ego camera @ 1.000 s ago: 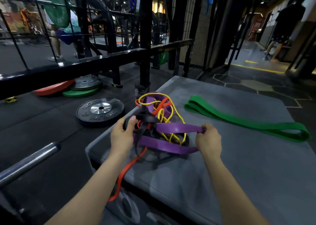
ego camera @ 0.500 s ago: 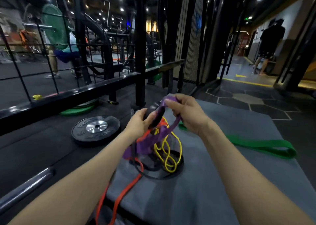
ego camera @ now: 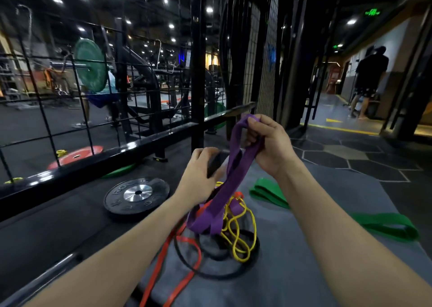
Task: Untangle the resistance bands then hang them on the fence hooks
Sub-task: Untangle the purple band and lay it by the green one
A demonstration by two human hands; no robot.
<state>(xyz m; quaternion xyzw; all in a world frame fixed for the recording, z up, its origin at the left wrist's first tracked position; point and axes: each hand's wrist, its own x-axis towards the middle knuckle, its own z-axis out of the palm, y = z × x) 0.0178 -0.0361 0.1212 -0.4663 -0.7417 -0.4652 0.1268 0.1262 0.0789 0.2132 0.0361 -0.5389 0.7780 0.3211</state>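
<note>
My right hand (ego camera: pixel 266 146) grips the top of a wide purple band (ego camera: pixel 224 190) and holds it raised; its lower loop hangs into the tangle below. My left hand (ego camera: pixel 201 178) grips a black band (ego camera: pixel 216 163) just left of the purple one. Under both hands a thin yellow band (ego camera: pixel 240 234), an orange band (ego camera: pixel 177 260) and more black band (ego camera: pixel 210 269) lie knotted on the grey padded box (ego camera: pixel 315 271). A green band (ego camera: pixel 383 225) lies apart on the box to the right. The black wire fence (ego camera: pixel 266 61) rises behind; I cannot make out its hooks.
A black weight plate (ego camera: pixel 138 195) lies on the floor to the left, with red (ego camera: pixel 74 157) and green plates beyond a low black rail (ego camera: pixel 112 154). A steel bar (ego camera: pixel 42 281) crosses the lower left. A person (ego camera: pixel 367 80) stands in the corridor at far right.
My right hand has lifted the purple band from the box upward, drawing it out of the pile. My left hand rose with the black band. The view tilted up toward the fence.
</note>
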